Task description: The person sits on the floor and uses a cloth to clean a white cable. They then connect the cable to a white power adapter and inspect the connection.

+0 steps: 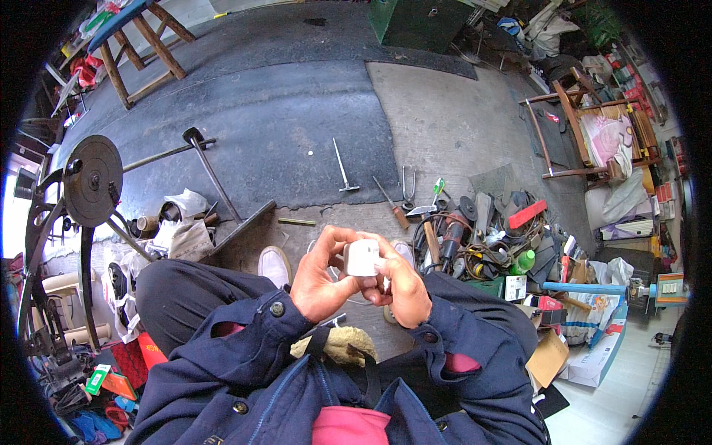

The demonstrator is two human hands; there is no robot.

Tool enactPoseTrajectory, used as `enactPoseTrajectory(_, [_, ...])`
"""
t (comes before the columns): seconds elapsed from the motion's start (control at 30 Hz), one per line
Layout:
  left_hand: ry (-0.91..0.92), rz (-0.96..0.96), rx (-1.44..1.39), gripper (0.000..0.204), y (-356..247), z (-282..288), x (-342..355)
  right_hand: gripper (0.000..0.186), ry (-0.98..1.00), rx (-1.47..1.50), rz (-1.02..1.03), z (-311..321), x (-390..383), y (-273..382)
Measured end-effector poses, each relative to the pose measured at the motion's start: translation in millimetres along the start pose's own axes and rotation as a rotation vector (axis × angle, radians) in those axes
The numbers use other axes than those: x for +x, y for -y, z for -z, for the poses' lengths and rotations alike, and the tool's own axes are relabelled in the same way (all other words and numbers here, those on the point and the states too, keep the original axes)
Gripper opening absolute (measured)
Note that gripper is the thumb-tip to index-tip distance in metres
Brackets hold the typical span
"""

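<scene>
In front of my body, above the floor between my knees, both hands hold a small white block with rounded corners (362,258). Its exact kind cannot be made out. My left hand (323,273) grips it from the left, thumb and fingers bent around its side. From the right, my right hand (403,285) closes on it, fingertips at its lower right edge. Part of the block is hidden behind the fingers. A thin pale cord (359,302) shows just below the hands. My light shoes, one a white shoe (275,265), rest on the floor beyond.
Tools lie ahead: a hammer (343,170), a screwdriver (393,205), and scissors (428,208). A tool heap with a power tool (452,239) sits at right. A black wheeled machine (93,180) stands left. Farther off are a wooden stool (141,44) and a folding chair (586,130).
</scene>
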State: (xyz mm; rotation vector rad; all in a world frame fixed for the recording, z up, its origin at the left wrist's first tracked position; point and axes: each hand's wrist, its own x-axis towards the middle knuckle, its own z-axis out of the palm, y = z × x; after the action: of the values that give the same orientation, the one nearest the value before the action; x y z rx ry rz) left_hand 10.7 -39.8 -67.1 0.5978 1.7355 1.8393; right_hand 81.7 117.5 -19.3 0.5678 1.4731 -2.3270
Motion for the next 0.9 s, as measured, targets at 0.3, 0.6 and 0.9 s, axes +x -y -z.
enactPoseTrajectory(0.3, [0.001, 0.027, -0.033, 0.049, -4, 0, 1, 0.062, 0.04, 0.006, 0.029, 1, 0, 2])
enactPoseTrajectory(0.6, [0.015, -0.027, -0.029, 0.049, -7, -1, 2, 0.047, 0.032, -0.026, 0.126, -1, 5, -8])
enactPoseTrajectory(0.9, [0.024, 0.038, -0.192, 0.049, -16, -14, -1, 0.038, 0.04, -0.04, 0.268, 4, 14, -17])
